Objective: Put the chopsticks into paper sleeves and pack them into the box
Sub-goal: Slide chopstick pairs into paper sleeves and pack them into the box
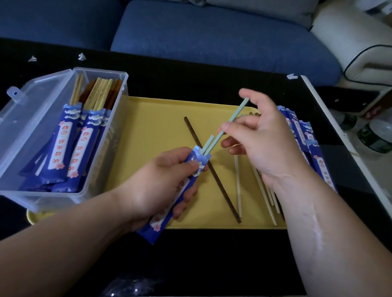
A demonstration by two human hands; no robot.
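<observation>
Over the yellow tray [158, 129] at the worktop's middle, the left hand [158, 188] grips a blue sleeve [197, 161], fingers curled round it and its mouth tilted up to receive. The right hand [265, 142] pinches a pale green chopstick [236, 111], aiming it into the mouth beside another. The open box [36, 194] waits at the left edge.
</observation>
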